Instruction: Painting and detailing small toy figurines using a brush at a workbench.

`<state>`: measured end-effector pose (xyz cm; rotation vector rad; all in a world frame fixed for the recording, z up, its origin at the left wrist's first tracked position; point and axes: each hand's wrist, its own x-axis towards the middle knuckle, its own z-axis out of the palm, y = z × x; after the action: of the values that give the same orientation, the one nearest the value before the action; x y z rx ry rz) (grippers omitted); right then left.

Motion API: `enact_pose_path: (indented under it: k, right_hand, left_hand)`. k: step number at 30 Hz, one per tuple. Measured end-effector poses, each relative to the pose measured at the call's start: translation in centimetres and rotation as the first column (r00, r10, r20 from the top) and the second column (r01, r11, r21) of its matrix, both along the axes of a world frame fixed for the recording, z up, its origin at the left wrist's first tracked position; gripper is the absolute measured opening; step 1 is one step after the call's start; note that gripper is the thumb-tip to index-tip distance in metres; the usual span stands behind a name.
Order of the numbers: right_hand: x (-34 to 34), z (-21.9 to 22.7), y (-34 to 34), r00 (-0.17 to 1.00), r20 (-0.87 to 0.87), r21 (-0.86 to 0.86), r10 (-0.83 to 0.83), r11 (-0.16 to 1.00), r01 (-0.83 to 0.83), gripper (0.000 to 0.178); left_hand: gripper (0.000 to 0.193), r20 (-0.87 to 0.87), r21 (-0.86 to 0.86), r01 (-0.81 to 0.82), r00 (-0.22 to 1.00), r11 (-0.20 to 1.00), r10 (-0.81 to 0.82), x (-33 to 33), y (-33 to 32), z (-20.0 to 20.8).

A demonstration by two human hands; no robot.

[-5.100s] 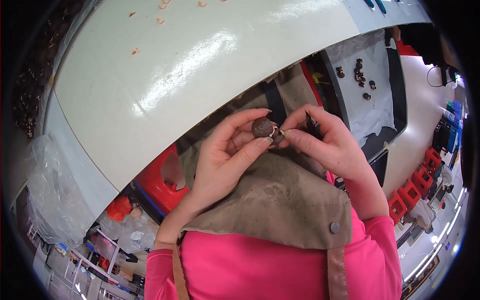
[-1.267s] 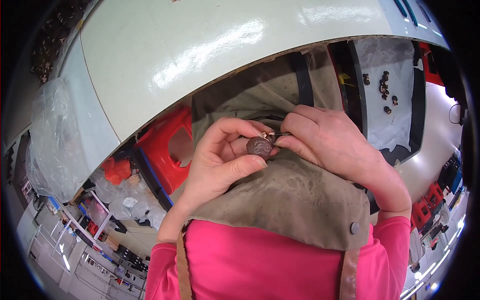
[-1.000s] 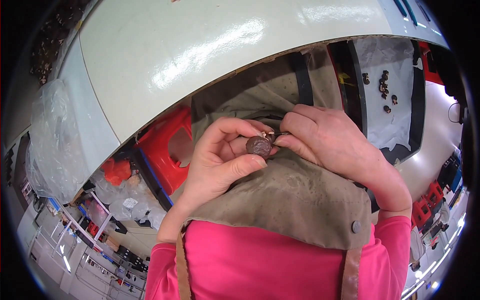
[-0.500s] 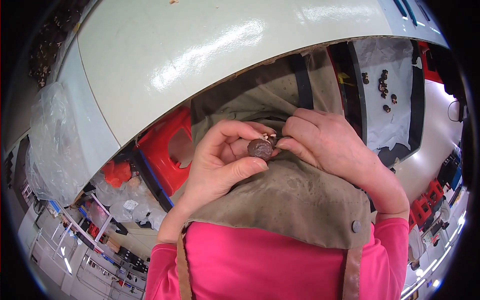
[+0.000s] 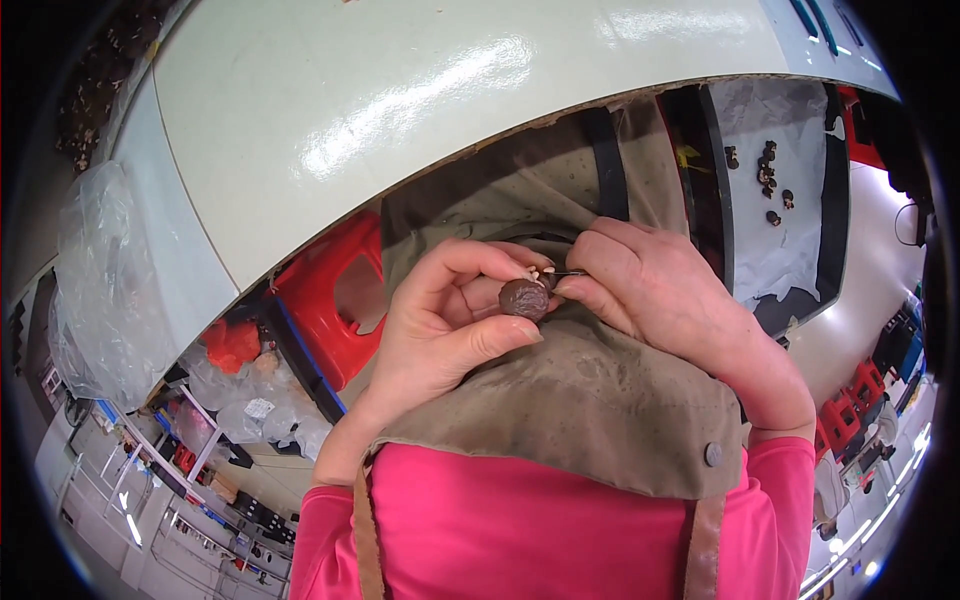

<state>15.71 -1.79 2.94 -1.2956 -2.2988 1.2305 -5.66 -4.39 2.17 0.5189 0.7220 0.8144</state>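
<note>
My left hand (image 5: 440, 310) pinches a small figurine with a round, dark brown, textured head (image 5: 523, 299) between thumb and fingers. Pale and dark little parts of it show just above the head, partly covered by my fingertips. Close on the right, my right hand (image 5: 650, 280) is closed around a thin dark tool (image 5: 572, 272), whose tip reaches the figurine's small parts. Most of that tool is hidden in the fist, so its exact kind does not show. Both hands are over the olive-brown apron (image 5: 560, 410) on my lap.
A pale worktable (image 5: 270, 130) curves across the front. To the right, a black tray (image 5: 838, 200) lined with white paper (image 5: 760, 240) holds several small brown figurines (image 5: 768, 170). At the left are a red stool (image 5: 330, 310), a clear plastic bag (image 5: 115, 280) and a heap of dark pieces (image 5: 105, 70).
The figurine has shifted very slightly to the right and turned a little in my left hand. Both hands stay in nearly the same place.
</note>
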Motion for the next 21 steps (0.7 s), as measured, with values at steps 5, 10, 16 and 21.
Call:
enact_pose_path:
  k: [5, 10, 16, 21]
  right_hand:
    - [0.03, 0.03, 0.00, 1.000, 0.011, 0.005, 0.012, 1.000, -0.012, 0.021]
    - [0.03, -0.03, -0.08, 1.000, -0.009, -0.002, 0.006, 1.000, -0.006, 0.021]
    - [-0.04, -0.02, -0.08, 1.000, 0.004, -0.001, -0.002, 1.000, 0.002, 0.021]
    - [-0.10, -0.17, -0.05, 1.000, 0.008, -0.021, 0.008, 1.000, -0.008, 0.021]
  left_hand:
    - [0.034, 0.008, 0.005, -0.005, 1.000, 1.000, 0.005, 0.02, -0.11, -0.16]
    - [0.034, 0.010, -0.002, -0.012, 1.000, 1.000, 0.012, 0.07, -0.11, -0.19]
    - [0.035, 0.020, 0.010, -0.005, 1.000, 1.000, 0.005, 0.02, -0.11, -0.27]
    - [0.035, 0.023, 0.016, 0.004, 1.000, 1.000, -0.004, -0.11, -0.10, -0.53]
